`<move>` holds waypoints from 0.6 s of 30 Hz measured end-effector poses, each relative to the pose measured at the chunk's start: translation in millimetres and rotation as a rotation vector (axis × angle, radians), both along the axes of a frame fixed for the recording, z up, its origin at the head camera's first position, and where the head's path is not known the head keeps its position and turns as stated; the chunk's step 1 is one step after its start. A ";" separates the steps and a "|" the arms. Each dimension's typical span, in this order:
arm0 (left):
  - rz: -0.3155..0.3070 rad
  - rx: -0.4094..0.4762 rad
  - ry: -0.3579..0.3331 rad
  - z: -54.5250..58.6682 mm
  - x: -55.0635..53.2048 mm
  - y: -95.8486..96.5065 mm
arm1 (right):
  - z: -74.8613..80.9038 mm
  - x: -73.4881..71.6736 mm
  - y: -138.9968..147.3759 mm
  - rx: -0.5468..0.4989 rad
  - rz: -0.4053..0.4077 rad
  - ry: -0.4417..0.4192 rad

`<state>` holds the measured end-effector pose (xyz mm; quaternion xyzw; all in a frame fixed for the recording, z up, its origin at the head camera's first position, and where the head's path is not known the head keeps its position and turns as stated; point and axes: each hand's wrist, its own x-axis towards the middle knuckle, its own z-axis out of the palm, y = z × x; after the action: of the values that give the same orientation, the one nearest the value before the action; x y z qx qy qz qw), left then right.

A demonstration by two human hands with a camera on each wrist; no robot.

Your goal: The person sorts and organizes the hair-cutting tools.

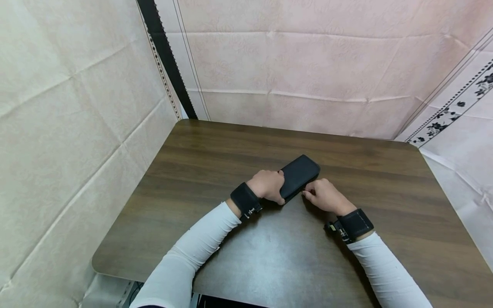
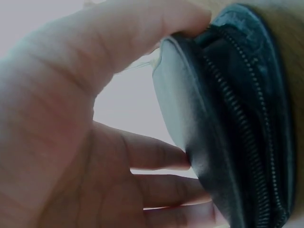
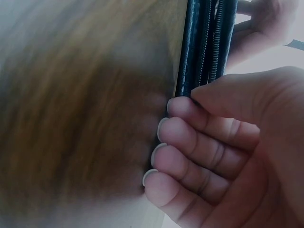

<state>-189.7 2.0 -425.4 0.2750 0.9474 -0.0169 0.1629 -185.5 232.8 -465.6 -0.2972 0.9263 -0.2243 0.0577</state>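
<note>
A black zip case, leathery and oblong, is held tilted on its long edge side over the middle of the table. Its zipper is parted along the side, with two rows of teeth showing and a dark gap between them. My left hand grips the case at its left end, thumb at one edge and fingers spread along the outer face. At the right side of the case, my right hand pinches the zipper line between thumb and curled forefinger; the zipper pull is hidden by these fingertips.
The brown wood-grain table has rounded corners. Pale cloth hangs behind it and along the left side. Black bands with small devices circle both wrists, the right band close above the tabletop. A dark object shows at the front edge.
</note>
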 end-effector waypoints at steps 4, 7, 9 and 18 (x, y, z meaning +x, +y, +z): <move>0.001 0.003 -0.009 0.3 -0.2 -0.4 | -1.9 0.1 1.1 -0.006 0.016 0.007; -0.002 0.004 -0.011 0.8 0.1 -0.7 | -2.6 -0.3 2.2 -0.012 0.032 0.019; -0.002 0.006 -0.011 1.3 0.2 -0.8 | -2.2 -0.6 2.7 -0.017 0.043 0.024; -0.005 0.003 -0.006 1.0 -0.6 -0.7 | 0.2 -2.0 3.6 0.001 0.075 0.016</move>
<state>-190.3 1.4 -424.4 0.2779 0.9461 -0.0148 0.1654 -187.6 236.4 -465.4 -0.3337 0.9150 -0.2191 0.0588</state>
